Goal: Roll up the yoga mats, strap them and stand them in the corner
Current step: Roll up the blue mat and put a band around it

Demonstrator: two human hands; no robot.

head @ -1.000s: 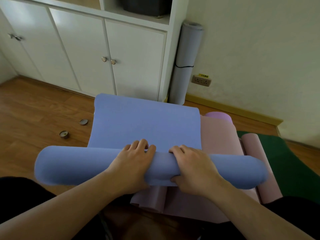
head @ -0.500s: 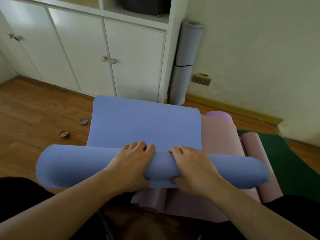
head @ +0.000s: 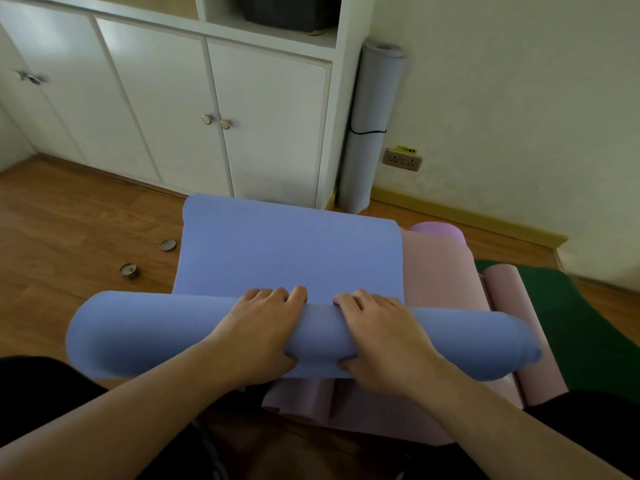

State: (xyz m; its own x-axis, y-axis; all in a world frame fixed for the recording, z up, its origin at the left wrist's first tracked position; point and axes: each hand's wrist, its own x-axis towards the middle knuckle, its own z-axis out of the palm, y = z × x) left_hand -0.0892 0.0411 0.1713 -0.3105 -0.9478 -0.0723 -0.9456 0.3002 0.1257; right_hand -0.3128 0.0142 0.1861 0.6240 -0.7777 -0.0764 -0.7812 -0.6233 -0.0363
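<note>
Both hands worked side by side at the middle of the blue yoga mat point(head: 291, 258): the left hand point(head: 258, 332) and right hand point(head: 384, 336) each lay over the rolled part, fingers curled across its top and thumbs tucked under the near side, clasping the roll. The mat lay at the centre of the floor, its rolled section running from 9 to 3 o'clock just ahead of the person's knees, the flat remainder stretching toward 12. It rested on a pink mat point(head: 436, 268), whose edges showed at 3 and 6 o'clock; a dark green mat point(head: 585, 323) lay beyond at 3. At 1 o'clock a grey rolled mat point(head: 374, 123), bound with a black strap point(head: 367, 132), stood in the corner beside the white cabinet point(head: 221, 109).

The roll looked thicker at its ends than under the palms, so even pressure, spread wider, would likely keep it tight and square to the mat's edges. Two tealight candles point(head: 130, 270) sat on the wooden floor point(head: 69, 216) at 10 o'clock, clear of the rolling path.
</note>
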